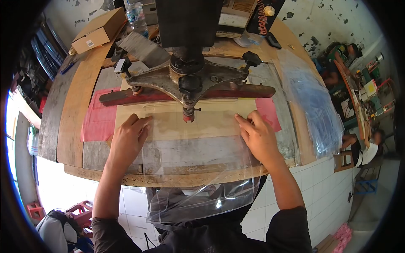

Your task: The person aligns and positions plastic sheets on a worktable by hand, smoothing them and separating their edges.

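Because they are apparently flattening it, left hand (131, 133) and right hand (258, 135) are pinching clear sheeting (190, 155) between them.

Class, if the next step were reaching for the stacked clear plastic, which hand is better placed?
Probably the right hand: the stacked clear plastic lies on that side of the table, while the left hand is farther away.
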Demonstrator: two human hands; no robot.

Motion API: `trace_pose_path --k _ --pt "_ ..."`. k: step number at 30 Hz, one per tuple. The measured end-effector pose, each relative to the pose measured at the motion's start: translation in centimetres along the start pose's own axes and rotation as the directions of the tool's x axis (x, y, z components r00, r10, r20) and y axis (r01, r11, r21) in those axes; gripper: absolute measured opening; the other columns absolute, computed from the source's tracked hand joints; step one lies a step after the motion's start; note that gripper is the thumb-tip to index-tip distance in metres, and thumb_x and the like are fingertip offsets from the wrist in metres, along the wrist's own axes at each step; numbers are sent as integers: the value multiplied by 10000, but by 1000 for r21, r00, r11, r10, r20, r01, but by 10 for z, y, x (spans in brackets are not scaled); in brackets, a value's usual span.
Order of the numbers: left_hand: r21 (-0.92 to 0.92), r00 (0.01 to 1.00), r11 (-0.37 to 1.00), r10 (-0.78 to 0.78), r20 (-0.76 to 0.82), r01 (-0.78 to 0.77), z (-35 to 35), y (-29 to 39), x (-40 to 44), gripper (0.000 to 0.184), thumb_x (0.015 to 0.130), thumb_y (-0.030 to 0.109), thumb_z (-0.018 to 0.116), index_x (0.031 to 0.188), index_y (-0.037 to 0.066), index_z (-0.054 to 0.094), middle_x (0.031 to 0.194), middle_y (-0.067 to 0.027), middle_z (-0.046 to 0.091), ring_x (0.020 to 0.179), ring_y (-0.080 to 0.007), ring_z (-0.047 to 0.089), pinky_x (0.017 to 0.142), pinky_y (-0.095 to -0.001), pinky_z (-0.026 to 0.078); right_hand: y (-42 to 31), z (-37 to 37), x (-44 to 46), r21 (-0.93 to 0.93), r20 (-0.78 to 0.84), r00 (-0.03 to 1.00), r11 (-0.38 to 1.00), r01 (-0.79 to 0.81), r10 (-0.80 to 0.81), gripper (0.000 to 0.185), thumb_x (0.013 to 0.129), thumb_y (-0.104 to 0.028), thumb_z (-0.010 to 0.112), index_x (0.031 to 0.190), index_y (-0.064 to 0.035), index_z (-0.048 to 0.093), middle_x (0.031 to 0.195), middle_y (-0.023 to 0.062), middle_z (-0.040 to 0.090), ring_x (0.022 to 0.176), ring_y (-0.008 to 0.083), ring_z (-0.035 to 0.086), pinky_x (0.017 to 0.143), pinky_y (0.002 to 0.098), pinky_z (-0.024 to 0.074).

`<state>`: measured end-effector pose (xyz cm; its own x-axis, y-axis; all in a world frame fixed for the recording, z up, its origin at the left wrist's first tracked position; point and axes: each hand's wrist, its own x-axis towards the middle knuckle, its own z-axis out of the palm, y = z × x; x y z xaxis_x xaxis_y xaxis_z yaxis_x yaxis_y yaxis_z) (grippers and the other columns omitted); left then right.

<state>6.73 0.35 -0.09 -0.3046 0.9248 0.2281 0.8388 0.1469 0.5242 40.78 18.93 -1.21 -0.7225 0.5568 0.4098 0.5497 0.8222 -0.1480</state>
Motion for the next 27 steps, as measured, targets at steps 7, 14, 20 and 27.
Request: trace_pose_path --k 7,14,20,27 --pt "184 972 960 227 -64 -212 3 1 4 252 898 -7 712 1143 40 745 1115 -93 685 1052 -305 675 892 -446 550 4 2 3 -76 -41 993 991 108 -111 363 842 -78 770 1204 -50 756 1293 60 670 1066 251 644 918 413 524" --pt "199 959 939 284 2 -279 3 -2 -2 311 880 -24 693 1183 43 708 1214 -117 690 1166 -341 656 991 -464 537 2 0 4 -38 15 987 987 159 -159 317 864 -44 725 1174 25 731 1335 75 704 1120 240 642 963 388 512" --pt "193 970 951 228 87 -241 -9 9 -22 671 856 349 838 1388 -3 631 1493 -174 594 1381 -384 558 1158 -500 451 0 1 5 2 -11 989 989 148 -148 308 887 -23 700 1191 15 734 1328 82 706 1138 254 644 966 398 542" --pt "189 972 958 190 140 -215 -15 10 -26 899 769 491 891 1444 -17 583 1558 -188 548 1445 -385 506 1221 -503 386 -2 -3 2 -20 45 991 991 131 -130 391 907 -25 694 1295 21 705 1388 90 668 1146 264 636 987 398 566"
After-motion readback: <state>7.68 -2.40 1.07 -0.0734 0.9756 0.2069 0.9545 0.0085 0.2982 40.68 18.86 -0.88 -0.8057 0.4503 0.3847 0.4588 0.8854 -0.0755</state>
